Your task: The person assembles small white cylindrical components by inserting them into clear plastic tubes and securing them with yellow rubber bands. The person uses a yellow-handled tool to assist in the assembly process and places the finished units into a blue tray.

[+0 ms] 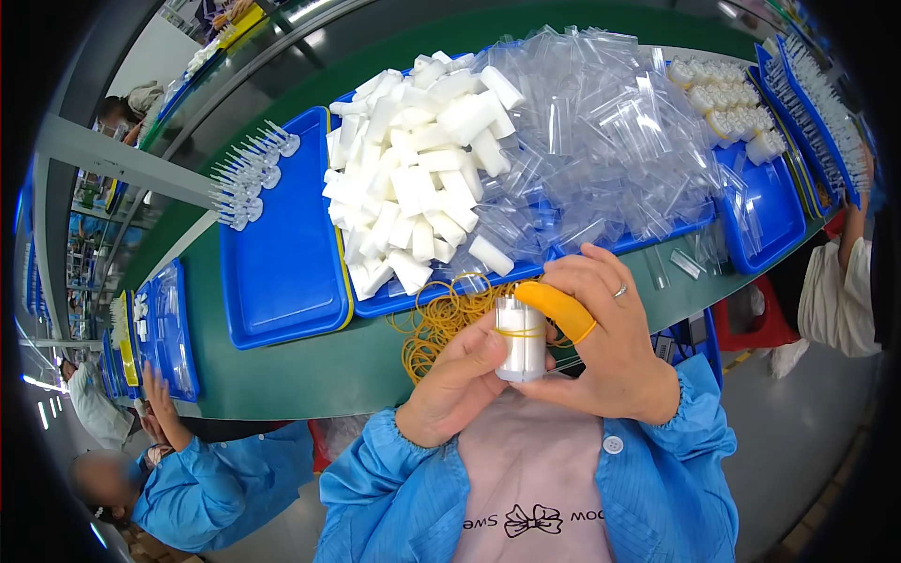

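In front of my chest, both hands hold a short white cylinder point(523, 355) wrapped in clear plastic with a yellow rubber band around its middle. My left hand point(458, 383) grips its left side, thumb against the wall. From the right, my right hand point(615, 342) spans it from top to bottom, a yellow finger cot point(560, 311) on one finger and a ring on another. A heap of yellow rubber bands point(422, 328) lies on the table just beyond my left hand. Farther back are piled white foam blocks point(413, 178) and clear plastic pieces point(601, 131).
A blue tray point(286, 291) at the left bears clear pronged parts point(249, 183) along its far side. Another blue tray point(771, 225) at the right has white bundles point(737, 108). The green table point(282, 380) curves around. Co-workers sit left point(221, 493) and right point(835, 291).
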Tool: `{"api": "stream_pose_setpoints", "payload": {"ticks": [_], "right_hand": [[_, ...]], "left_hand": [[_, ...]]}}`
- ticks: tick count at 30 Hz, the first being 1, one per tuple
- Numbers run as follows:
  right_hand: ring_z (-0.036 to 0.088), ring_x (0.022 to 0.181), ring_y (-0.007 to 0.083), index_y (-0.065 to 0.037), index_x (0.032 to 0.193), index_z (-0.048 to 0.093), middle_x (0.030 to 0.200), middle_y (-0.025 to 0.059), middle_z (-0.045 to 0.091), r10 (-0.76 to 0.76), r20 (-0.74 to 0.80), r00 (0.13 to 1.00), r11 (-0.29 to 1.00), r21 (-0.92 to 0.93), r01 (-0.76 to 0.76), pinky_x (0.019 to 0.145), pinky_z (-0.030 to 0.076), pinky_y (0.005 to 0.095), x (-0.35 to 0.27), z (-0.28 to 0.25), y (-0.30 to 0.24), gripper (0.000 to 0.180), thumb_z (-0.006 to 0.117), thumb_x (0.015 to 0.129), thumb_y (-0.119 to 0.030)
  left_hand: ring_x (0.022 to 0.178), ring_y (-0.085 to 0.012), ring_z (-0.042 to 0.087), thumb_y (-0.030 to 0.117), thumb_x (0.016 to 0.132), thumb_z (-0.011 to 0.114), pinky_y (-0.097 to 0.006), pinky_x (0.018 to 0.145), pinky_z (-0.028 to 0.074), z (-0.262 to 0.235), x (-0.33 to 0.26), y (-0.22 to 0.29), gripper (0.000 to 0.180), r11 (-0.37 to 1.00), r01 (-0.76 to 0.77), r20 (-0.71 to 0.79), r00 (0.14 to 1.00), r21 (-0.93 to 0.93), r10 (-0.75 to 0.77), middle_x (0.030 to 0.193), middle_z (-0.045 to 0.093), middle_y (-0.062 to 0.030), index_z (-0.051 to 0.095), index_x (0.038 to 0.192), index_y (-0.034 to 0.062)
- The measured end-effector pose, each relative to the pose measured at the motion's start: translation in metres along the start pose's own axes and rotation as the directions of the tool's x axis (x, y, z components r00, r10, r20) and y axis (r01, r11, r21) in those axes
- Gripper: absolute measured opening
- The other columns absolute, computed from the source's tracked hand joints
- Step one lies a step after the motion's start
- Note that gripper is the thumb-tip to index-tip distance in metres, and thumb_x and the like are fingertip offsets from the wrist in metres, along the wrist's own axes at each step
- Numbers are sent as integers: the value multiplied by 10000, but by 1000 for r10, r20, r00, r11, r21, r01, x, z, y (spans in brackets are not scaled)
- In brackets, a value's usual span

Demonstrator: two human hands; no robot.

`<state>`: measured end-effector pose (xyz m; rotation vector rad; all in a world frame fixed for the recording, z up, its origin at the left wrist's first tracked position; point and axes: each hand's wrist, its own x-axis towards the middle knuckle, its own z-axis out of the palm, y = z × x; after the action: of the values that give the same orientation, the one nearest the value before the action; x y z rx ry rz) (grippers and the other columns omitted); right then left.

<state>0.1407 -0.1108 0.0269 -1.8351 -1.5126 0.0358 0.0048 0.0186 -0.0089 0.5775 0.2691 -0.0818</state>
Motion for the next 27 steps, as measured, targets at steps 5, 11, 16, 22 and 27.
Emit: {"api": "stream_pose_setpoints", "payload": {"ticks": [5, 11, 16, 22, 27], "right_hand": [[495, 1090, 287, -37, 1086, 602, 1085, 88, 525, -42, -17, 999, 998, -39, 42, 1010, 311, 524, -2, 0, -2, 595, 762, 566, -279], [491, 1105, 297, -50, 1135, 585, 1108, 91, 516, 23, 26, 999, 1000, -10, -23, 1010, 307, 526, 3, -4, -10, 653, 774, 560, -295], [497, 1100, 291, -58, 1159, 579, 1116, 90, 517, 31, 27, 999, 998, 59, -32, 1006, 313, 522, 0, -8, -2, 663, 767, 564, -279], [518, 1056, 265, -40, 1065, 624, 1076, 76, 544, -35, -37, 999, 999, -36, 34, 998, 330, 527, -2, -4, -5, 559, 743, 563, -253], [519, 1054, 247, -30, 1005, 646, 1078, 69, 545, -77, -88, 993, 993, -95, 69, 1009, 326, 536, -3, 2, -8, 501, 726, 557, -238]], "left_hand": [[1103, -181, 543, 404, 884, 605, -325, 956, 427, 11, 0, 3, 679, 997, -31, -28, 999, 72, 33, 1235, 509, -80, 320, 1368, 22], [1100, -200, 553, 410, 883, 604, -336, 950, 434, 6, -2, -5, 704, 973, -141, -149, 974, 183, 169, 1246, 515, -90, 300, 1386, 23], [1086, -213, 560, 395, 883, 607, -348, 951, 434, 6, -3, 4, 705, 999, -39, -3, 999, 37, 39, 1248, 513, -115, 291, 1391, 22], [1161, -187, 503, 383, 872, 628, -333, 987, 398, 11, -4, 1, 714, 980, -90, -49, 994, 177, 100, 1269, 497, -94, 298, 1390, 21], [1217, -164, 451, 320, 839, 690, -321, 1024, 354, 17, -3, 0, 722, 956, -132, -116, 979, 262, 166, 1295, 482, -63, 321, 1385, 24]]}}
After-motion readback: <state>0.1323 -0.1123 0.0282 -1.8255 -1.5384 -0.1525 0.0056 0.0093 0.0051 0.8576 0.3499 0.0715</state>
